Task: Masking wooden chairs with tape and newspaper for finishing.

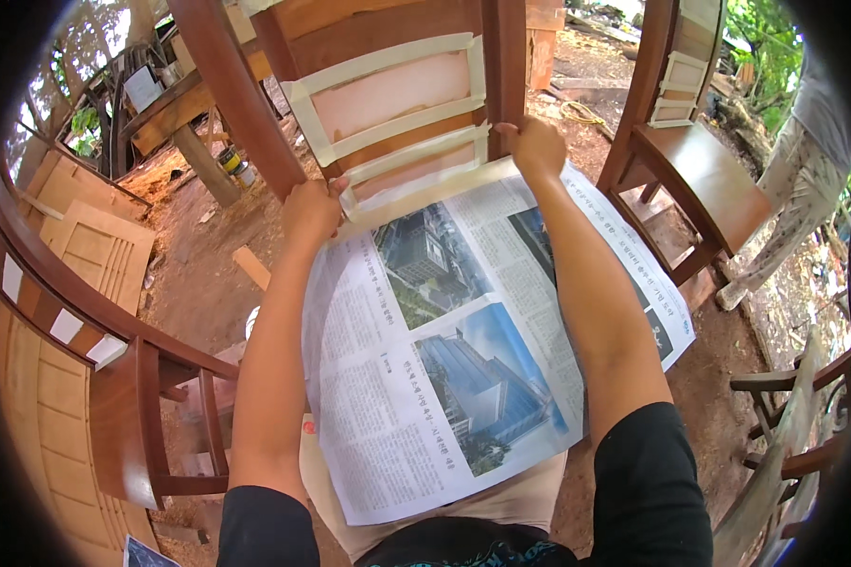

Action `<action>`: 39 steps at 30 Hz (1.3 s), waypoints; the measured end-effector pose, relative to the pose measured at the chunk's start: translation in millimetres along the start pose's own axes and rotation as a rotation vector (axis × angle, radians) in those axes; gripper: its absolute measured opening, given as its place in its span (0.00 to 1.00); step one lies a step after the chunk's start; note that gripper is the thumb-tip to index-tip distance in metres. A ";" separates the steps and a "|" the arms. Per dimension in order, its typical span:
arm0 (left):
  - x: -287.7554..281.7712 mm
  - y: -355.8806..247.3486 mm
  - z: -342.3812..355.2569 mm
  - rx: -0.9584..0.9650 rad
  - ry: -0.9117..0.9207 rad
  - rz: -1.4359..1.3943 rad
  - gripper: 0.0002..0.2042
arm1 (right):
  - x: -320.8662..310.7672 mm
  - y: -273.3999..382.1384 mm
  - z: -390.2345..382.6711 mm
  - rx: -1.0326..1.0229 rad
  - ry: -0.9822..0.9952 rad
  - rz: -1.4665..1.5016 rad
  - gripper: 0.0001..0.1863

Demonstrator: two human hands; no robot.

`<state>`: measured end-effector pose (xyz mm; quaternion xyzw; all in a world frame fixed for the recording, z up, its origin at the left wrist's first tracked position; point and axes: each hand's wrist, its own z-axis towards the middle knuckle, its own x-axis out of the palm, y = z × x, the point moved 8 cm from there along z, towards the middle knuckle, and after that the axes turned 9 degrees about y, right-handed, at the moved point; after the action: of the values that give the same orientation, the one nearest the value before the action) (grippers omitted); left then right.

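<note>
A printed newspaper sheet spreads over the seat in front of me and over my lap, with a strip of masking tape along its far edge. This edge lies against the foot of a brown wooden chair back, whose pale panels are framed with masking tape. My left hand is closed at the sheet's far left corner, beside the left post. At the far right corner, my right hand is closed too, its thumb against the right post. The fingertips of both hands are mostly hidden.
A second taped chair stands at the right, near a person's legs. Another brown chair is at the left, by pale wooden panels. A workbench stands far left. Dark curved chair parts lie lower right.
</note>
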<state>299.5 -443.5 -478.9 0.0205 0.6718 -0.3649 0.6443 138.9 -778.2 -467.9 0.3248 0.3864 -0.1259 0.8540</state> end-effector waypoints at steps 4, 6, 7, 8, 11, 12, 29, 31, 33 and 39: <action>6.4 1.6 0.1 -0.009 0.040 -0.027 0.26 | -3.2 -6.8 -1.3 -0.138 0.084 0.068 0.30; 3.5 10.9 4.3 0.036 -0.076 0.050 0.27 | 3.6 10.9 -3.5 -0.179 0.082 0.058 0.30; 3.3 11.1 3.3 0.032 -0.074 0.052 0.27 | 3.8 23.1 -5.8 -0.184 0.111 0.067 0.29; 2.9 9.2 2.2 0.046 -0.083 0.111 0.28 | 5.0 32.0 -8.6 -0.189 0.140 0.077 0.29; 0.0 -9.4 -1.1 0.057 -0.078 0.159 0.30 | 6.8 20.9 -2.4 -0.139 0.047 0.003 0.28; 3.6 -10.7 -3.3 0.046 -0.060 0.147 0.31 | 8.3 9.6 -2.1 -0.080 0.025 -0.050 0.27; 4.2 3.6 2.0 0.063 -0.133 0.108 0.27 | 32.9 17.1 -8.8 -0.265 0.148 0.159 0.20; 7.9 3.6 2.4 0.051 -0.115 0.110 0.27 | 37.0 15.4 -9.7 -0.285 0.162 0.147 0.20; 7.1 2.2 2.9 0.097 -0.147 0.096 0.27 | 40.5 14.6 -10.7 -0.304 0.153 0.149 0.20; 13.3 -7.8 7.1 0.109 -0.116 0.111 0.28 | 45.9 3.7 -13.2 -0.357 0.155 0.057 0.19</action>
<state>299.4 -458.8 -486.3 0.0717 0.6101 -0.3652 0.6995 163.8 -765.2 -506.7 0.1880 0.4579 -0.0056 0.8689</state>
